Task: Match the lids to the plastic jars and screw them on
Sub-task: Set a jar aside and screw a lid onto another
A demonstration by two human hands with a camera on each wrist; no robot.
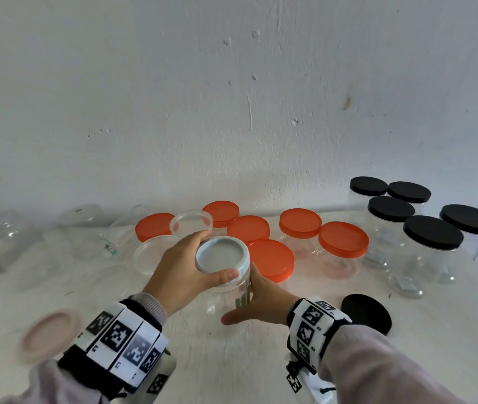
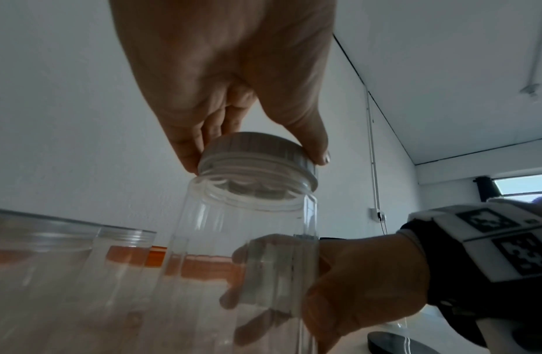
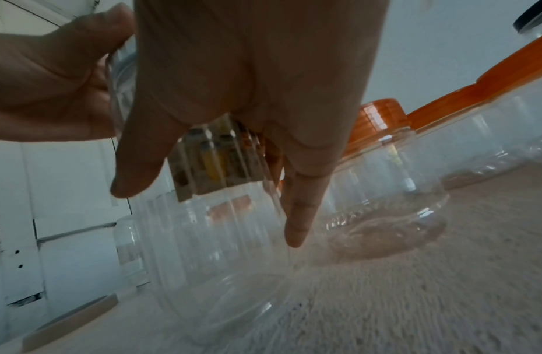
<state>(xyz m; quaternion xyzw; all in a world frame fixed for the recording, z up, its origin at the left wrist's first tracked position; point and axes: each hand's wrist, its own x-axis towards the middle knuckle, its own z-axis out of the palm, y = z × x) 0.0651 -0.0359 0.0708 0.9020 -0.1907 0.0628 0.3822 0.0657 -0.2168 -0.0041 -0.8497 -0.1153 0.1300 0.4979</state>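
Observation:
A clear plastic jar (image 1: 229, 298) stands at the middle of the white table (image 1: 261, 374). A white ribbed lid (image 1: 221, 255) sits on its mouth. My left hand (image 1: 185, 266) comes from above and left, and its thumb and fingers pinch the lid's rim. In the left wrist view the lid (image 2: 257, 153) sits tilted on the jar's (image 2: 242, 227) threaded neck. My right hand (image 1: 261, 301) holds the jar's body from the right, and its fingers (image 2: 254, 294) show through the clear wall. In the right wrist view the right hand (image 3: 248, 95) lies against the jar (image 3: 209, 239).
Several orange-lidded jars (image 1: 271, 258) stand right behind the held jar, and several black-lidded jars (image 1: 433, 231) at the back right. A loose black lid (image 1: 366, 313) lies near my right wrist, a pinkish lid (image 1: 48, 333) at the front left. Open clear jars (image 1: 156, 255) stand at the left.

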